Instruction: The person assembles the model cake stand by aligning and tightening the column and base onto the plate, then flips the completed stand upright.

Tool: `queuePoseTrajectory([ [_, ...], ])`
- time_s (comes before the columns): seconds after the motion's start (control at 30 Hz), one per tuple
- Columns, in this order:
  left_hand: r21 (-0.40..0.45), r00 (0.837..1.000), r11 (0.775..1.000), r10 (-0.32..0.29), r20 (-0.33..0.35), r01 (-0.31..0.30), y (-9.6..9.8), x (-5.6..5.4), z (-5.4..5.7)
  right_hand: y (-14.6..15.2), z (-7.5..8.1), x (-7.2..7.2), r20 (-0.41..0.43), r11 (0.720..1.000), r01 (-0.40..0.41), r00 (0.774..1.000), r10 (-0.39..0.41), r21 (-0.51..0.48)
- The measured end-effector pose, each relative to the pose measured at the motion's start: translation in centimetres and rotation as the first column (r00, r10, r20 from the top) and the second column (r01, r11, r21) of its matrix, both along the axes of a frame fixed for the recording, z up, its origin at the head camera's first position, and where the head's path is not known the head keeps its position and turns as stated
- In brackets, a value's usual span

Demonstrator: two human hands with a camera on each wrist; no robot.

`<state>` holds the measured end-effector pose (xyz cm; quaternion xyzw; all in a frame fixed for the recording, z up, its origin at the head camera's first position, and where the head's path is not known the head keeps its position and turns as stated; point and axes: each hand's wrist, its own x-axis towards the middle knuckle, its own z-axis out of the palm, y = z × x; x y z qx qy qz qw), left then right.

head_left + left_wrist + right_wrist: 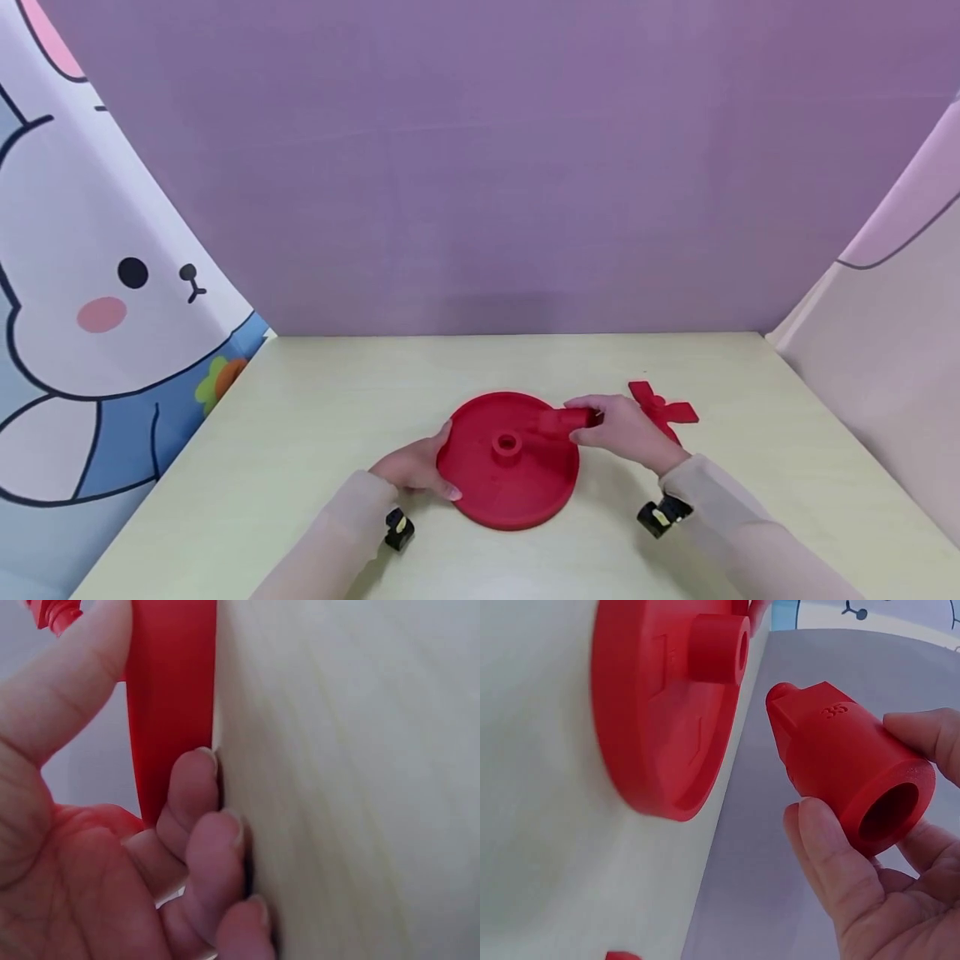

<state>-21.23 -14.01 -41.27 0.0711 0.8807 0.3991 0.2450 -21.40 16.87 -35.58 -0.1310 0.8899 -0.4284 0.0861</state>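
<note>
A red round disc with a raised rim and a hollow central post lies flat on the table. My left hand grips its left edge, and the fingers curl at the rim close to the tabletop. Above the disc's upper right part, my right hand holds a red hollow cylinder between thumb and fingers. This piece is marked 35; its open end faces the right wrist camera and its narrowed, round-tipped end points toward the disc. The cylinder is clear of the post.
Beyond my right hand lies a red piece with flat blades, partly hidden by that hand. The pale table meets a purple backdrop. A cartoon-printed sheet hangs at the left, a pale one at the right.
</note>
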Motion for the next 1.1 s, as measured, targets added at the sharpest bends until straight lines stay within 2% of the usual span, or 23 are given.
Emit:
queuePoseTrajectory([
  [0.3, -0.006, 1.000, 1.000, 0.014, 0.014, -0.014, 0.2, 0.0, 0.0, -1.9, 0.3, -1.0, 0.003, 0.999, -0.034, 0.999, 0.034, 0.033],
  [0.57, -0.006, 1.000, 1.000, 0.019, 0.012, -0.019, 0.3, 0.0, 0.0, -2.8, 0.3, -1.2, -0.008, 0.995, -0.080, 0.997, 0.081, 0.063],
  [0.87, 0.005, 1.000, 1.000, 0.009, 0.004, -0.009, 0.0, -0.3, -0.3, -3.1, 0.6, -1.7, 0.005, 0.996, -0.063, 0.998, 0.063, 0.063],
  [1.1, -0.003, 1.000, 1.000, 0.014, 0.005, -0.014, 0.2, 0.0, -0.4, -3.0, -0.1, -1.7, 0.034, 0.998, -0.049, 0.998, 0.047, 0.033],
])
